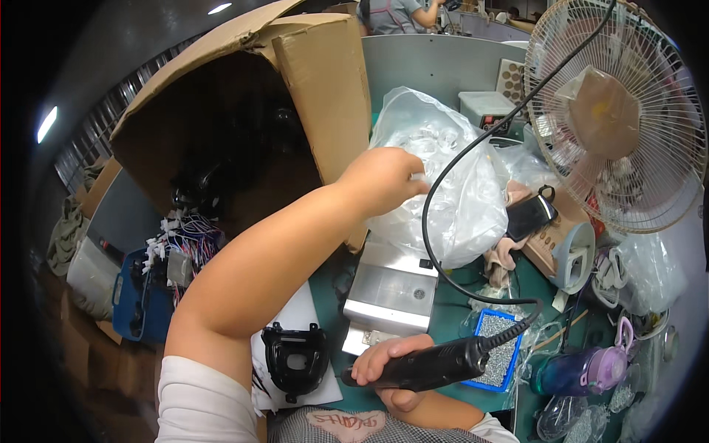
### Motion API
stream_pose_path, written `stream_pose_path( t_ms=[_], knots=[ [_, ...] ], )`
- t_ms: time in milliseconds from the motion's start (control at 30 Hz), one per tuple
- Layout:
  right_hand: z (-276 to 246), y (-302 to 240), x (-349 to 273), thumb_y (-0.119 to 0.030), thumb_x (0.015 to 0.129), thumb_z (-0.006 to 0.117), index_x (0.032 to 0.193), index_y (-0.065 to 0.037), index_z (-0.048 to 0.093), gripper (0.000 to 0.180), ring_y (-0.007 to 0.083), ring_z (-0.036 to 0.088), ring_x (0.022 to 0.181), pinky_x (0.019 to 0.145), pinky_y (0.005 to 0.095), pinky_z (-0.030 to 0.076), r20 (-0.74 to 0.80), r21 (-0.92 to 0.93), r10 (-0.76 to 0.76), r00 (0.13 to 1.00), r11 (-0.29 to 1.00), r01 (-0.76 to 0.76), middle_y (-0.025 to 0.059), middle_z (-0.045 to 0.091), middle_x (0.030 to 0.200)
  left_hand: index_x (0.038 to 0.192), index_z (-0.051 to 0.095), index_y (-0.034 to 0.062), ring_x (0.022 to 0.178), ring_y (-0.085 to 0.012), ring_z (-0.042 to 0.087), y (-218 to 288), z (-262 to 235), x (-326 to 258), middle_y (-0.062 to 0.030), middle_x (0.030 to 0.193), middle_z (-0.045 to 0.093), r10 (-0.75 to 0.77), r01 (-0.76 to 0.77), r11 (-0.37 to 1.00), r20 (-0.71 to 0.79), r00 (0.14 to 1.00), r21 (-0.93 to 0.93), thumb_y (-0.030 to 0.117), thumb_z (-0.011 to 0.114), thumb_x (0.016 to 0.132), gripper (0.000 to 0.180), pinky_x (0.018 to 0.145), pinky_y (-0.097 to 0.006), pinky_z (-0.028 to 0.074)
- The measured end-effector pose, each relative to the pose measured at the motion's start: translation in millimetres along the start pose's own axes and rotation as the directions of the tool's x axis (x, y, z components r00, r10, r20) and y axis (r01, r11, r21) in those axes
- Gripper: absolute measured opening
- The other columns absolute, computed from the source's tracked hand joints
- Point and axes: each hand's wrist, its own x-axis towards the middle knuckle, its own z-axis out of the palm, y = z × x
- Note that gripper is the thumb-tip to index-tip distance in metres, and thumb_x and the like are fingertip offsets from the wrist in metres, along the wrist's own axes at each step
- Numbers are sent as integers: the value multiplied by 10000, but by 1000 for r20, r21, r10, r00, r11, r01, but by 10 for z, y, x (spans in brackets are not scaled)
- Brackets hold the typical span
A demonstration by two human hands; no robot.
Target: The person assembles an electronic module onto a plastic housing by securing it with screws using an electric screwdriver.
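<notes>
L hand (pixel 384 177) digs in clear parts bag (pixel 450 192) above metal box (pixel 391 288), fingers prob. pinching something; pull gently. R hand (pixel 391 369) clenched on black power tool (pixel 436 363); keep cord clear.

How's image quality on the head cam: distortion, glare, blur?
Head view: strong fisheye, black vignette at the corners, the cardboard box and fan edges bowed. Ceiling lights blow out upper left. The clear plastic bag under the left hand shows soft glare. The right hand holding the black power tool is sharp; far background soft.
</notes>
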Motion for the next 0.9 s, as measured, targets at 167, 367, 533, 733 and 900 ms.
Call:
stream_pose_path(
  t_ms=[167,367,533,733,900],
  knots=[
    [23,15,31,-344,762,786,1128,-33,393,621,251,594,719,680,408,521,-85,-92,17,996,995,-25,146,570,798,988,638,15,645,-123,538,70,-331,-333,-40,745,597,-214,95,770,-116,970,-631,275,582,930,272,600,-297,458],
    [53,96,82,-478,761,750,1084,-70,362,649,219,571,583,547,353,524,-127,-269,-41,991,963,5,105,548,730,1073,614,9,582,-53,480,-60,-489,-854,-25,802,585,-286,165,602,-17,958,-781,233,521,960,267,554,-196,415],
    [39,161,56,-477,760,751,1092,-71,362,653,211,566,587,557,351,522,-122,-299,-8,992,954,-29,94,542,722,1060,613,11,561,-52,467,-158,-474,-1186,-20,793,582,-347,205,542,5,938,-815,192,497,958,237,538,-190,408],
    [25,167,55,-462,757,759,1102,-70,376,648,211,565,598,568,355,523,-110,-329,-5,994,944,-32,90,538,720,1096,573,24,592,-74,536,-108,-565,-1501,-66,822,612,-381,255,493,57,923,-832,117,483,938,204,521,-211,441],
    [21,174,43,-455,744,770,1099,-64,389,651,227,563,598,572,365,526,-125,-330,-7,992,943,-34,102,535,715,1051,543,21,655,-97,611,-90,-521,-1987,-87,829,635,-449,319,566,40,892,-760,89,466,930,159,506,-210,488]
  ],
)
